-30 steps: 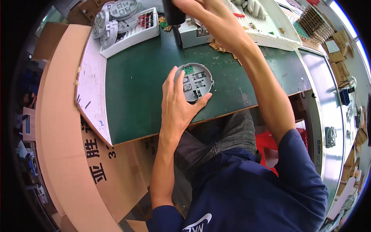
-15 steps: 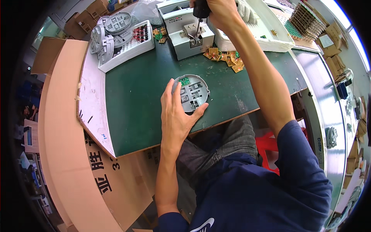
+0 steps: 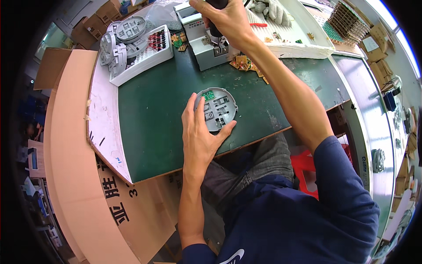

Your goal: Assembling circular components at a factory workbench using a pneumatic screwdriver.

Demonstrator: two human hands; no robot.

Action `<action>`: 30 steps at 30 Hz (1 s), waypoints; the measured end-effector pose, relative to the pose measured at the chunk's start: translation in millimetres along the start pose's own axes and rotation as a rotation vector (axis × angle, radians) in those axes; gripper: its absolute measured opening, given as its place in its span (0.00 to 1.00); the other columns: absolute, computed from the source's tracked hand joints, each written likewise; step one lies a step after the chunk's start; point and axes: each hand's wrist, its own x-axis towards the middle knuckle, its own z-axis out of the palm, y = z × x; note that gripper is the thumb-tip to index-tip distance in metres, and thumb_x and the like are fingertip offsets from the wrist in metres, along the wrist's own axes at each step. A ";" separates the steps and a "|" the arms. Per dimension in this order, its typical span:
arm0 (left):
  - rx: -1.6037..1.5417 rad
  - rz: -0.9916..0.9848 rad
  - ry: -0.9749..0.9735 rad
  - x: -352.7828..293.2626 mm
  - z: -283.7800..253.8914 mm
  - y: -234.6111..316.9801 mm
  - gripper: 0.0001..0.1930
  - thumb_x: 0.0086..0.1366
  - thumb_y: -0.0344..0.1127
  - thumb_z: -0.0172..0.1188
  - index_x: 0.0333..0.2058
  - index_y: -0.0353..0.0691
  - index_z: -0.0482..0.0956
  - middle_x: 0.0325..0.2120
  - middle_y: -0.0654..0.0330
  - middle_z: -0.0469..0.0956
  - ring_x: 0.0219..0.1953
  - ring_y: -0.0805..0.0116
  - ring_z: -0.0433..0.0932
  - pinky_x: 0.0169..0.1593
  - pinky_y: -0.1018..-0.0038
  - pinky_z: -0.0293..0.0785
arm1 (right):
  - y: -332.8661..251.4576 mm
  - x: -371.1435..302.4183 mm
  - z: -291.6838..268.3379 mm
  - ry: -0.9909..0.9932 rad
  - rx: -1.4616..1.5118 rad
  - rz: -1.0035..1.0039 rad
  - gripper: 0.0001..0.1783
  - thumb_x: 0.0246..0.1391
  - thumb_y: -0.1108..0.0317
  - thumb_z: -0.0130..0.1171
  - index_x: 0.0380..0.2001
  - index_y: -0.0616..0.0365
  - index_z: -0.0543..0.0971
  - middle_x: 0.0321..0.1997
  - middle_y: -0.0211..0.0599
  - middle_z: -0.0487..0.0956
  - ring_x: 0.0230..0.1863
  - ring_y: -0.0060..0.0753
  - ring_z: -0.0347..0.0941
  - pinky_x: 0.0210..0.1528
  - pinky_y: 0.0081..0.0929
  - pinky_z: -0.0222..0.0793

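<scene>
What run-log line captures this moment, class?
Left hand: holding round grey plastic housing | Right hand: gripping black cylindrical tool at grey boxy metal machine

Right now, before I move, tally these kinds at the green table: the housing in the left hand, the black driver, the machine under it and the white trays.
Housing: 1
Driver: 1
Machine: 1
White trays: 2
Total: 5

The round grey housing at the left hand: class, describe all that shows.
The round grey housing looks like moulded plastic, with a raised rim and several recesses. A green circuit board sits near its far left edge. It lies flat, inner side up, on the green table; the left hand spans its left and near edges.
</scene>
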 end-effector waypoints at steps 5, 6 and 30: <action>-0.003 -0.014 -0.012 0.9 -1.0 0.8 0.45 0.54 0.55 0.77 0.62 0.29 0.71 0.68 0.46 0.64 0.65 0.47 0.68 0.65 0.57 0.69 | -5.2 6.4 -1.2 0.001 -0.063 0.070 0.20 0.61 0.53 0.70 0.39 0.59 0.76 0.22 0.22 0.71 0.20 0.16 0.65 0.22 0.20 0.61; -0.006 -0.005 -0.024 1.1 -1.9 1.0 0.46 0.55 0.55 0.76 0.62 0.27 0.70 0.68 0.45 0.63 0.65 0.46 0.67 0.65 0.56 0.70 | -7.3 8.7 -2.3 -0.045 -0.012 0.132 0.22 0.62 0.50 0.68 0.39 0.57 0.75 0.22 0.22 0.71 0.20 0.17 0.65 0.22 0.21 0.61; -0.015 -0.012 -0.043 2.9 -3.4 1.4 0.47 0.54 0.57 0.76 0.62 0.26 0.69 0.68 0.46 0.62 0.65 0.45 0.66 0.65 0.55 0.69 | -30.0 24.9 -1.0 0.012 0.074 -0.153 0.13 0.62 0.63 0.65 0.37 0.59 0.73 0.20 0.25 0.72 0.17 0.19 0.67 0.20 0.22 0.65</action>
